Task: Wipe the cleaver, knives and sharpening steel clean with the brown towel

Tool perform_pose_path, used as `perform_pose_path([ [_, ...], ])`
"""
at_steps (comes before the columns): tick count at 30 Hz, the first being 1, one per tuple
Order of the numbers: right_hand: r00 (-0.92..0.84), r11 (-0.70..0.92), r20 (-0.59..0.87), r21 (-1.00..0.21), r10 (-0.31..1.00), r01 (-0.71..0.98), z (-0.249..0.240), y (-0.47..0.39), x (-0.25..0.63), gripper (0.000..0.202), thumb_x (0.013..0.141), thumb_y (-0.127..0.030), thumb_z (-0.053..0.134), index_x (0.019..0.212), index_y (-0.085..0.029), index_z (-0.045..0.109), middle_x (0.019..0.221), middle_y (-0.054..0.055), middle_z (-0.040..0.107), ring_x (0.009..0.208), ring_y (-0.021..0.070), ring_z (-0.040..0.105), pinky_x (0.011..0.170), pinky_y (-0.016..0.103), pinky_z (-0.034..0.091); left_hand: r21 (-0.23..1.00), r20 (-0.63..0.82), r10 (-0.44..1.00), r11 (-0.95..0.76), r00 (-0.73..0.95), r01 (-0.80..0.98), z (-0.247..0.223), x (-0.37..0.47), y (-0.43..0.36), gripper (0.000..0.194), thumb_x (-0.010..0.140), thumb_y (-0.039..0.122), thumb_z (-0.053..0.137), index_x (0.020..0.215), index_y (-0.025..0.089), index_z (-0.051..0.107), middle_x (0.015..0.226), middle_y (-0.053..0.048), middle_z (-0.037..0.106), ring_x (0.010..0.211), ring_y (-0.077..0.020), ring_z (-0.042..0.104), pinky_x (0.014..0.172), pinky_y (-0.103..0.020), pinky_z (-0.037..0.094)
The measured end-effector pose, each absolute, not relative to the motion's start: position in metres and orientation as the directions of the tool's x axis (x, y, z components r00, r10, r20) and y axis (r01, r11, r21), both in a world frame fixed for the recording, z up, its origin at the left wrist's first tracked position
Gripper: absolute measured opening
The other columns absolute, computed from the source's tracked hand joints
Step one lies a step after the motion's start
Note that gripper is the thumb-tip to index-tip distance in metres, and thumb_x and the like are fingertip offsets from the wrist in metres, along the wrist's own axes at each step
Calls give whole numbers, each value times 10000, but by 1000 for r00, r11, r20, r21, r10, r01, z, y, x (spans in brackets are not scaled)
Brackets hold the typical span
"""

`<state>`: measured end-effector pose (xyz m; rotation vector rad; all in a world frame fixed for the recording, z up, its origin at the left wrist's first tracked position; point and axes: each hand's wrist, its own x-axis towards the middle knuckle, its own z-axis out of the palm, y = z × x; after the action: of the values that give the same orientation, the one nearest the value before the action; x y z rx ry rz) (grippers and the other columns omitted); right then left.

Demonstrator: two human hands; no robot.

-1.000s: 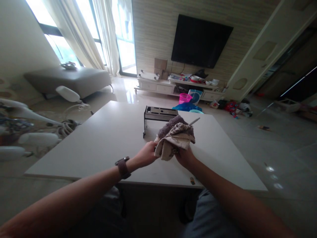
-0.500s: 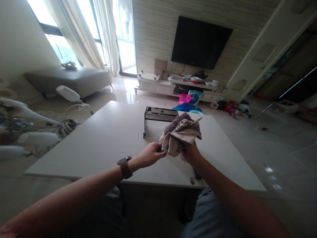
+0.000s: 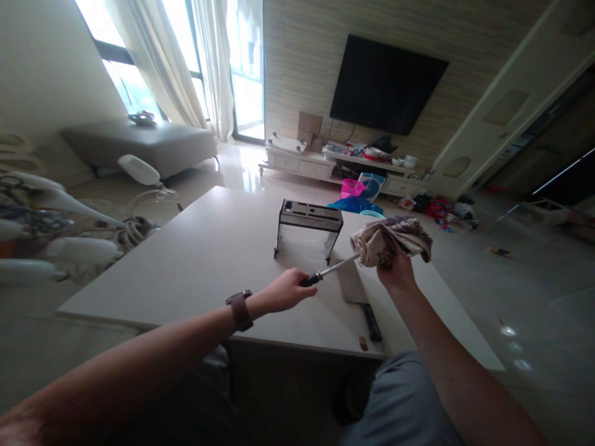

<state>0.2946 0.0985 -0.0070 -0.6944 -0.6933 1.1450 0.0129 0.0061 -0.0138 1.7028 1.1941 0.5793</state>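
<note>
My left hand (image 3: pixel 290 290) is closed round the black handle of a honing steel (image 3: pixel 338 266), whose thin metal rod points up and to the right. My right hand (image 3: pixel 397 271) grips a brown and beige patterned cloth (image 3: pixel 388 240) wrapped round the far part of the rod, hiding its tip. Beneath the rod, a cleaver (image 3: pixel 354 285) lies flat on the white table (image 3: pixel 204 260), its black handle toward me. Behind it stands a knife block (image 3: pixel 310 214) with a slotted top and clear front.
A small brown item (image 3: pixel 363 343) lies by the cleaver's handle at the table's near edge. Past the table are a pink basket (image 3: pixel 352 188) and a low TV cabinet (image 3: pixel 297 163). White lamp parts (image 3: pixel 83 249) sit on the floor at left.
My right hand and the cloth have slid right along the rod, away from the left hand. More of the rod and the cleaver now show. The view has shifted slightly.
</note>
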Motion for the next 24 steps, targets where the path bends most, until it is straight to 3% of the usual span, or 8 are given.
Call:
perform_pose_path([
  [5, 277, 207, 36, -758, 960, -618, 1, 93, 292, 216, 843, -204, 703, 1049, -250, 751, 1049, -34, 813, 1008, 149, 756, 938, 305, 617, 960, -252, 854, 161, 455, 229, -9, 9, 7, 380, 766, 448, 712, 609, 202, 468, 517, 70, 389, 448, -78, 315, 454, -266, 186],
  [11, 195, 153, 33, -751, 980, -642, 1, 84, 279, 248, 809, -208, 750, 1051, -259, 741, 1055, -36, 803, 1014, 146, 751, 943, 296, 621, 929, -220, 818, 341, 532, -140, -12, 6, 12, 426, 742, 380, 757, 586, 221, 393, 473, 93, 329, 394, -41, 251, 413, -241, 131],
  [19, 31, 21, 4, -806, 999, -591, -12, 64, 246, 299, 676, -219, 852, 930, -285, 709, 971, -72, 793, 984, 155, 742, 929, 290, 624, 869, -219, 769, 434, 600, -238, -16, 9, 10, 413, 777, 385, 704, 571, 211, 391, 442, 93, 298, 385, -38, 235, 400, -214, 129],
  [24, -61, 31, 73, -856, 995, -516, -25, 39, 212, 247, 685, -247, 839, 881, -308, 703, 916, -83, 786, 934, 183, 753, 916, 344, 633, 873, -222, 736, 442, 639, -205, -15, 13, 6, 362, 756, 391, 649, 581, 212, 387, 449, 91, 285, 387, -38, 212, 397, -197, 128],
])
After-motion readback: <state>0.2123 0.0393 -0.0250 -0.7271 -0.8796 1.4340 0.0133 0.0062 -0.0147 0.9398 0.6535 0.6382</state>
